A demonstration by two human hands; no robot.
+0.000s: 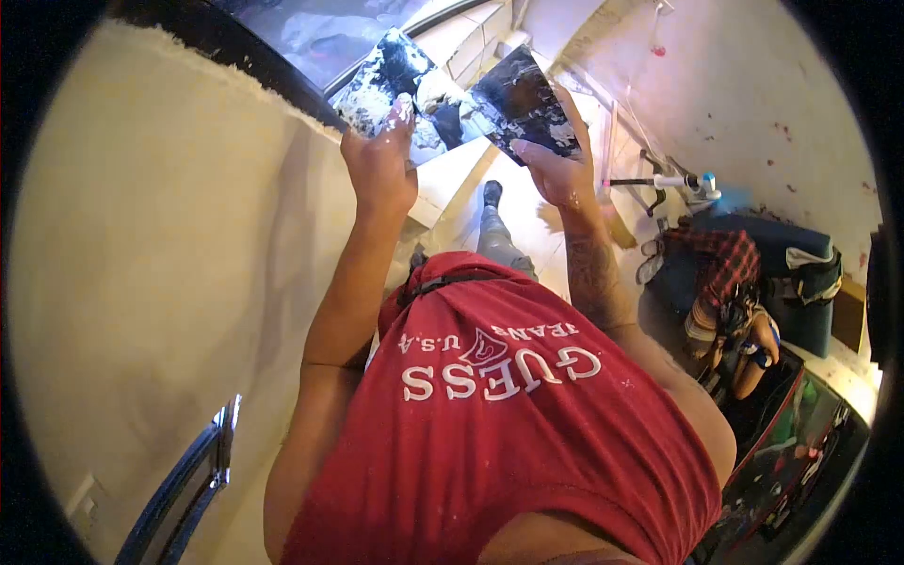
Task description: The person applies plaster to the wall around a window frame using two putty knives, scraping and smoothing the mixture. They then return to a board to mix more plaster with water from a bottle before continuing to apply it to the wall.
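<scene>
At the far end of the view, above the red shirt [508, 443], two hands are raised side by side, and each one holds one flat blade, so there are two blades in all. The left hand [381, 165] is closed around the base of the left blade [391, 80], fingers curled behind it and the thumb pressed up along its face. The right hand [556, 174] is clenched in the same way on the right blade [527, 99]. Both blades are dark and smeared with white plaster. Their inner edges meet between the hands, and they appear to be touching, though the smears make the contact line hard to read.

To the left, one cream wall [160, 254] fills the frame, topped by a dark edge [235, 47]. One blue-framed object [184, 490] leans near its bottom corner, beside one wall socket [83, 501]. Below the blades, one shoe [492, 193] of the wearer stands on the pale floor [537, 226].

To the right, one other person in a plaid shirt [725, 268] sits low against a blue seat [800, 282]. One white tube with a blue tip [680, 181] lies just beyond that person, near the spattered right wall [753, 85].
</scene>
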